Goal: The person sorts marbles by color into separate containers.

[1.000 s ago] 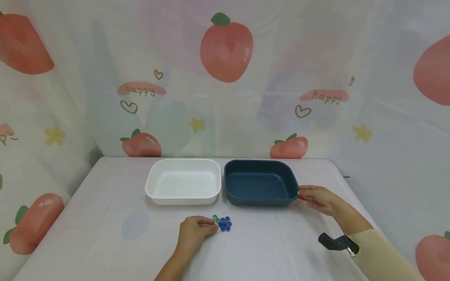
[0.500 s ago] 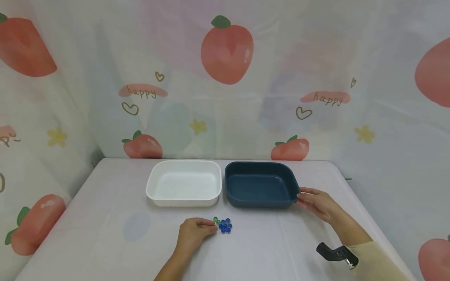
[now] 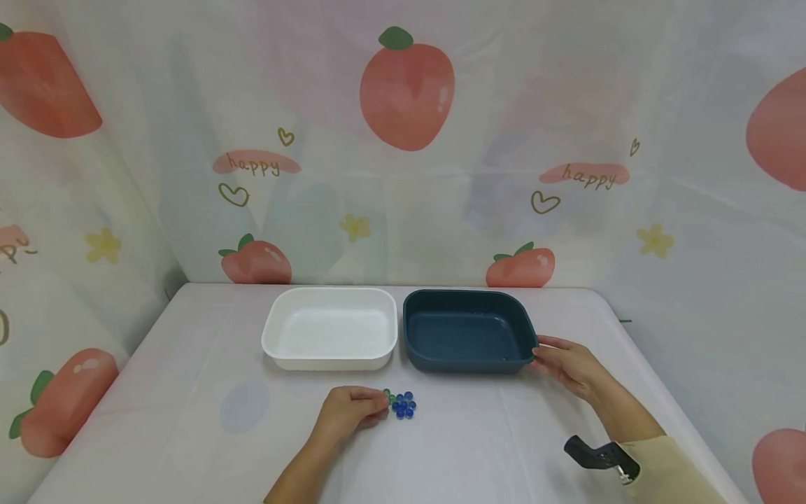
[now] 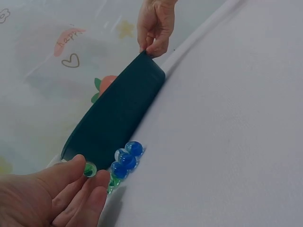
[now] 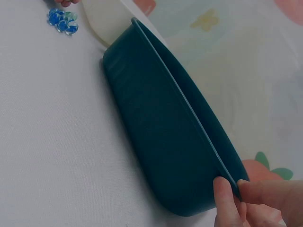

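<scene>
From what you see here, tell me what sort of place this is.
Probably a staged tabletop recording booth, not a home: a cloth-covered table walled by a strawberry-print curtain, holding only a white tray, a dark blue tray and glass marbles.

staged tabletop booth: strawberry-print curtain (image 3: 403, 140), cloth-covered table (image 3: 189, 420)

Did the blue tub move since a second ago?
No. The blue tub sits right beside the white tub with the same small gap as before. Both slid slightly down the picture together, so that is the head camera shifting, not the tub.
</scene>
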A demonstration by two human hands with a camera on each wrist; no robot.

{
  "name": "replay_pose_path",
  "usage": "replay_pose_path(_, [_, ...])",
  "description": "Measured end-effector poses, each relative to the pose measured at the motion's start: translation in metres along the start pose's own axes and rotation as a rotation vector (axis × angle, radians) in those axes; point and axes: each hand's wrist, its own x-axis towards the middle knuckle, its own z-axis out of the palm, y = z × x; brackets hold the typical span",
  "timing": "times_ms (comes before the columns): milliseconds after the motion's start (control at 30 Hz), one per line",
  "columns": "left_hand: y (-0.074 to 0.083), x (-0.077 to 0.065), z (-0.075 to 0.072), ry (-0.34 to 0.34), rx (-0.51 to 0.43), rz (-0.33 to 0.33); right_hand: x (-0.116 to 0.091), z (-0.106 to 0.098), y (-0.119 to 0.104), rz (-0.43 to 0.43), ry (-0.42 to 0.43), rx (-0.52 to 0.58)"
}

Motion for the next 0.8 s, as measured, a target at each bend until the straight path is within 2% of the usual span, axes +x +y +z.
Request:
replay_pose_path(100, [0.006,0.001,0.0,-0.017,-0.034,0.0,0.0,0.0,-0.001,0.009,0.002,-0.005])
replay_pose_path(367, [0.024,0.006,-0.001,-0.031,-0.007,0.024,0.001,0.002,0.0,0.033,0.029,0.023])
replay_pose_path(600, [0.04,0.011,0.008,-0.05,-0.069,0.042,0.002,0.001,0.002,0.035,0.008,0.088])
replay_pose_path(800, [0.051,0.015,0.012,-0.061,-0.064,0.049,0.003,0.0,0.005,0.03,-0.006,0.128])
